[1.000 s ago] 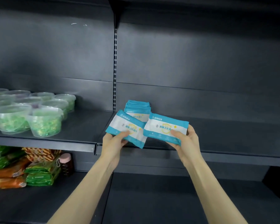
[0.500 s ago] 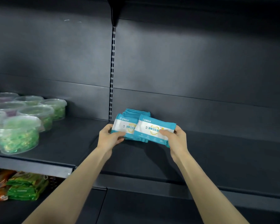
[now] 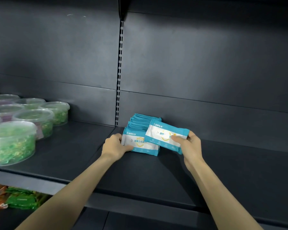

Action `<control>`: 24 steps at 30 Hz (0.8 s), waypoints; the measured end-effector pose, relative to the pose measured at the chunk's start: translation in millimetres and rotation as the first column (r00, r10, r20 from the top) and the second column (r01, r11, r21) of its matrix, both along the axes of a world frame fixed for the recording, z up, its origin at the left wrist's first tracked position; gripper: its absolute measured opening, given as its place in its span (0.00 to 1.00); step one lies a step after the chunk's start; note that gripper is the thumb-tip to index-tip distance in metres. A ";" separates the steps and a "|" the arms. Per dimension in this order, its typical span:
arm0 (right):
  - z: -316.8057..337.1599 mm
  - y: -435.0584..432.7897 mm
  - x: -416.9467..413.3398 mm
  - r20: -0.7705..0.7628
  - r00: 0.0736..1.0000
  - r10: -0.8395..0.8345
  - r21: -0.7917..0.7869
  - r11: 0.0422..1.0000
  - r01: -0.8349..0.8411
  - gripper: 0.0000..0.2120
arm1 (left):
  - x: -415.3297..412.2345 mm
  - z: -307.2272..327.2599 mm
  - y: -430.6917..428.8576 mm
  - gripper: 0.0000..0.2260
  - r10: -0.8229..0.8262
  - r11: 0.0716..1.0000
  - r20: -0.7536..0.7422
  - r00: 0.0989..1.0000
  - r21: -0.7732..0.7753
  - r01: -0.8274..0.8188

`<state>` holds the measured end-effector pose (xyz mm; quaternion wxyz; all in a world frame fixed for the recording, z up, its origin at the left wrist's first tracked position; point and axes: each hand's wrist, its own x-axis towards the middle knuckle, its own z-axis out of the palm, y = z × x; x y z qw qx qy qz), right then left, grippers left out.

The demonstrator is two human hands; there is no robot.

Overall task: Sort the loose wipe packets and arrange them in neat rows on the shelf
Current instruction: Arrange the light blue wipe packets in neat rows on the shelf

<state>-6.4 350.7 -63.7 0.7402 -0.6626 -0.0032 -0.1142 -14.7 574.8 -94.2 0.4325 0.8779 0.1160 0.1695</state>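
Right hand (image 3: 190, 146) pinches one wipe packet (image 3: 163, 136) beside the row (image 3: 140, 120) whose front packet (image 3: 140, 144) left hand (image 3: 115, 145) grips.

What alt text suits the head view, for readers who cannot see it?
The left hand holds one blue wipe packet at the front of a row on a dark shelf; the right hand holds a second packet tilted beside it. Clear tubs stand further left.
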 end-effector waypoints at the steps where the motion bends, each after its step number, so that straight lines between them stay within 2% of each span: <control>1: -0.6 0.9 -0.7 0.005 1.000 0.013 -0.005 1.000 -0.013 0.14 | -1.7 -0.1 -0.6 0.18 0.016 0.998 -0.002 1.000 0.055 -0.016; 3: -1.8 4.5 -1.5 0.006 0.999 0.045 -0.021 0.999 -0.045 0.13 | -3.3 0.6 -0.9 0.20 0.023 0.988 0.000 1.000 0.155 -0.023; 6: -5.4 14.0 -0.3 0.015 0.996 0.086 -0.095 0.992 -0.084 0.11 | -3.9 -0.1 2.1 0.22 -0.016 0.978 -0.003 1.000 0.209 0.016; 10: -9.7 31.0 3.2 0.053 0.995 0.084 -0.330 0.942 -0.062 0.09 | -2.2 -9.4 15.4 0.30 -0.148 0.966 -0.077 0.986 0.200 0.160; 12: -11.1 39.7 6.5 0.089 0.995 0.041 -0.477 0.879 0.007 0.09 | -2.3 -10.1 21.9 0.33 -0.212 0.960 -0.101 0.972 0.163 0.226; 15: -13.4 50.5 9.5 0.116 0.993 -0.014 -0.609 0.789 0.082 0.15 | -3.2 -8.0 25.7 0.33 -0.252 0.955 -0.071 0.965 0.141 0.260; 17: -15.5 56.9 6.5 0.160 0.987 -0.026 -0.684 0.718 0.130 0.20 | -3.8 -7.2 25.7 0.29 -0.258 0.956 -0.053 0.965 0.134 0.263; 20: -18.2 61.4 2.4 0.309 0.950 -0.038 -0.776 0.567 0.275 0.33 | -2.1 -7.8 24.8 0.25 -0.247 0.954 -0.047 0.968 0.161 0.252; 22: -17.2 59.6 2.1 0.315 0.949 0.018 -0.832 0.487 0.267 0.41 | -0.9 -6.9 24.8 0.25 -0.239 0.954 -0.058 0.969 0.173 0.245; 24: -16.5 55.1 3.8 0.230 0.965 0.124 -0.905 0.392 0.165 0.43 | 0.9 -7.2 25.5 0.25 -0.236 0.953 -0.070 0.969 0.178 0.245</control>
